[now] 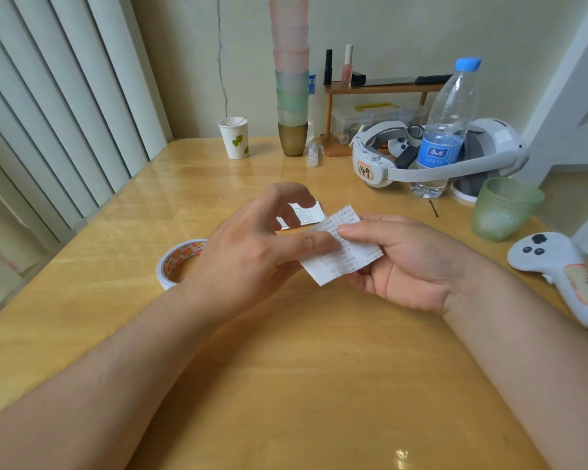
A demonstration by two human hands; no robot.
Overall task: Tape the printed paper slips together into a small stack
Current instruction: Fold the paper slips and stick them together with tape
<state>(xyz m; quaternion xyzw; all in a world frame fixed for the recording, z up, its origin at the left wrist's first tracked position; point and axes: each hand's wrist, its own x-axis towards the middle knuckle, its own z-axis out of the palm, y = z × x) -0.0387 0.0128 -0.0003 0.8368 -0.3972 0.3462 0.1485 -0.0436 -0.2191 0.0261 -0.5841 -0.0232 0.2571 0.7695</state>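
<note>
Both hands, the left hand [252,252] and right hand [408,262], are pinching one slip [345,252] above the tabletop [302,368], another slip [306,213] is lying behind, and the tape [179,262] is waiting unused.

Both hands hold a printed paper slip [342,247] above the wooden desk [286,368]: the left hand [248,256] pinches its left edge with thumb and fingers, and the right hand [408,259] supports it from beneath, thumb on top. Another slip [304,215] lies on the desk behind the left fingers. A roll of tape [177,262] sits beside the left wrist.
</note>
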